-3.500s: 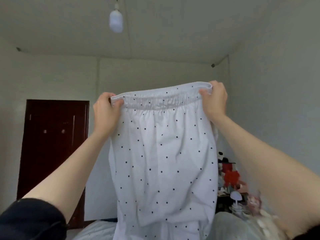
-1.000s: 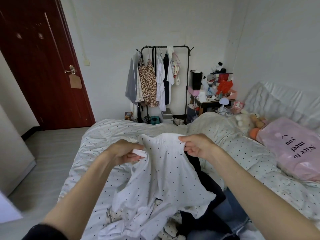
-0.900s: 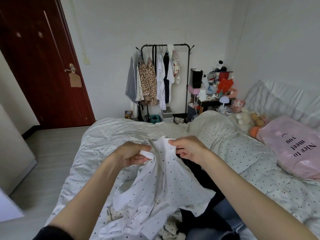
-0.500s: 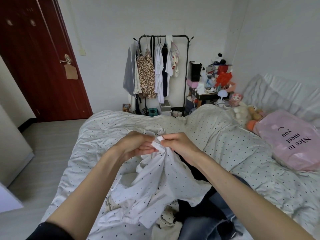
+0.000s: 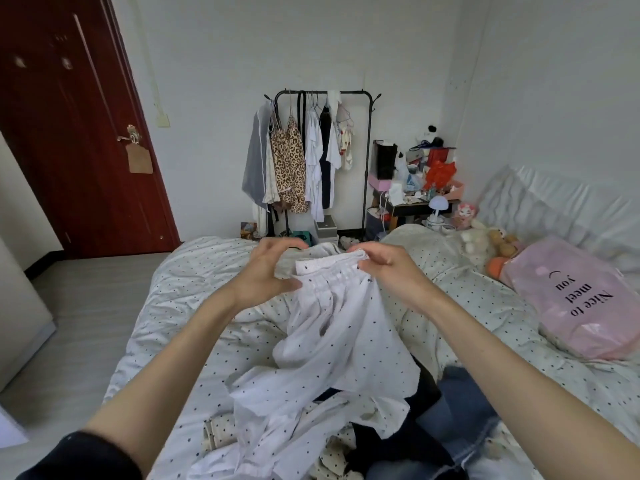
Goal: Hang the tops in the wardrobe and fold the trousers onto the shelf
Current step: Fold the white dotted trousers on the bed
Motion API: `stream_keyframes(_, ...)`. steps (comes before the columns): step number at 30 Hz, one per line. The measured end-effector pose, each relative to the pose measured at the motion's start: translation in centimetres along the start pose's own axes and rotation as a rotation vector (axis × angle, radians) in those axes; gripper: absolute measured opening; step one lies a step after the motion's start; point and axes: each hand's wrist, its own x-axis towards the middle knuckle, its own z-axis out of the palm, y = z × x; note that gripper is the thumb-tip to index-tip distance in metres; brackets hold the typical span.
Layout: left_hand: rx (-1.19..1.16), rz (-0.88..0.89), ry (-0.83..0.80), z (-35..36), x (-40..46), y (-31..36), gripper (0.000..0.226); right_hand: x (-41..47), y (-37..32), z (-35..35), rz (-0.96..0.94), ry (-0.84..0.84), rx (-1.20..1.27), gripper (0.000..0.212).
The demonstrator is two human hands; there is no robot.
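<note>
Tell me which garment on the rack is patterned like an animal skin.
The leopard-print top, second from the left on the clothes rack; its neighbours are plain grey, white or dark.

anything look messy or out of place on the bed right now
Yes. Clothes lie in a loose heap at the near end of the bed, unfolded, with jeans and a dark garment tangled in. The dotted white trousers, held at the waistband by the left hand and right hand, hang crumpled.
</note>
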Motion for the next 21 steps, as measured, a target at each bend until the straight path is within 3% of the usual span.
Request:
stream_keyframes(4,0.095,0.221,-0.033,-2.6,2.9,3.0,0.049,2.2,-4.2,-3.5,-0.136,0.05,0.011,0.03)
stream_keyframes(6,0.221,0.248,-0.006,-3.7,3.9,4.3,0.041,3.1,-5.8,-5.1,-0.165,0.096,0.058,0.03)
stream_keyframes(8,0.202,0.284,0.036,-4.6,4.6,5.6,0.033,4.0,-7.0,-6.6,-0.187,0.135,0.094,0.03)
stream_keyframes(12,0.078,0.466,0.084,-5.7,5.1,9.2,0.053,5.7,-9.3,-8.1,-0.247,0.17,0.097,0.036)
stream_keyframes(16,0.092,0.529,0.05,-6.0,5.2,11.1,0.054,6.1,-10.7,-8.5,-0.28,0.134,0.112,0.042)
stream_keyframes(21,0.51,0.535,0.097,-6.4,5.1,9.4,0.056,5.6,-9.3,-8.7,-0.245,0.103,0.104,0.045)
